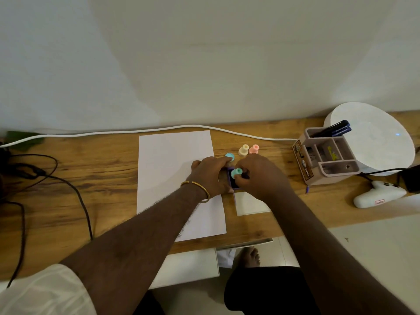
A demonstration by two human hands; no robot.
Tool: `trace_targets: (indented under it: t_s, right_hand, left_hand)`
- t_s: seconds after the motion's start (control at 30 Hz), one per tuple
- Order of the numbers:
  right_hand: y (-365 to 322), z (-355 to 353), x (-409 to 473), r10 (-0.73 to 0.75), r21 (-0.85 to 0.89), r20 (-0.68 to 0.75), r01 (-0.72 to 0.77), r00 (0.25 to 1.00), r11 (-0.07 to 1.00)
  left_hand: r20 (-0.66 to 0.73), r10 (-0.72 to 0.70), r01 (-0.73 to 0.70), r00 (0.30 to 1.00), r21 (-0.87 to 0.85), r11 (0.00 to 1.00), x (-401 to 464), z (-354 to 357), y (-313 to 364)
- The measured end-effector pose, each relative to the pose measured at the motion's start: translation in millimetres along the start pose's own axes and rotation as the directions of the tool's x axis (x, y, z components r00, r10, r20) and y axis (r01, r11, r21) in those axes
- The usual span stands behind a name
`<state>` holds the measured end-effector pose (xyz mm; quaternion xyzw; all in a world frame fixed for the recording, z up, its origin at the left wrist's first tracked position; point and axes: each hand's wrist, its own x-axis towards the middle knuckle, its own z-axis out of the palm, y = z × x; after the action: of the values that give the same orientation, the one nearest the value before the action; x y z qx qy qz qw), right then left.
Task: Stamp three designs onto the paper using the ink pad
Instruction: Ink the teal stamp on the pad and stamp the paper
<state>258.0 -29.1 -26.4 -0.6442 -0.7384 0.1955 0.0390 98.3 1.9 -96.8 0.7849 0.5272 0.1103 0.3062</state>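
Nearest, a bare foot rests on the pale floor below the wooden bench. On the bench, the left hand lies over the white paper's right edge, fingers steadying the purple ink pad. The right hand pinches a green stamp on the pad. Beyond stand blue, cream and pink stamps, then a white cable along the plain wall.
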Motion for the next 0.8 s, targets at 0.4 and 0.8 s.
trace_targets:
  t_s: [0.4, 0.8]
  right_hand:
    - [-1.1, -5.0, 14.9, -0.028, -0.105, 0.093, 0.038, 0.995, 0.994]
    - [0.0, 3.1, 22.5, 0.051, -0.116, 0.17, -0.032, 0.984, 0.993]
  left_hand:
    - [0.016, 0.001, -0.001, 1.0, 0.045, 0.999, -0.7, -0.1, -1.3]
    - [0.018, -0.001, 0.0, 1.0, 0.041, 0.999, -1.4, -4.2, 2.3]
